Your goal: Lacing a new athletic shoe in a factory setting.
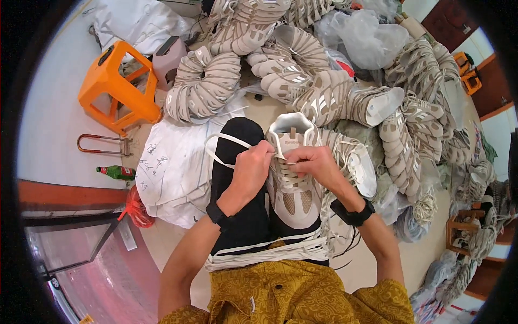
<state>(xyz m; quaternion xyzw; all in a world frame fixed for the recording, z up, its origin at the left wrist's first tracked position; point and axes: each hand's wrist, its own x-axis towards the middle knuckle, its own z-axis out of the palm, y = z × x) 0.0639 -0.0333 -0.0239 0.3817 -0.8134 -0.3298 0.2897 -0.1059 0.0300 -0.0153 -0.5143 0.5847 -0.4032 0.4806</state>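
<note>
A beige and white sneaker (294,208) rests on my lap, toe toward me, its tongue and collar facing away. My left hand (252,168) is closed at the left upper eyelets, pinching a white shoelace (213,156) that loops out to the left over my black trouser leg. My right hand (313,163) has its fingers pressed together on the lacing at the upper right of the sneaker. Laces cross the lower eyelets. The fingertips partly hide the top of the lacing. A bundle of loose white laces (270,256) lies across my waist.
Nested stacks of similar shoe uppers (208,83) lie beyond and to the right. An orange stool (116,86), a green bottle (117,172) and a white sack (172,173) are at the left. Plastic bags (372,40) sit among the far stacks.
</note>
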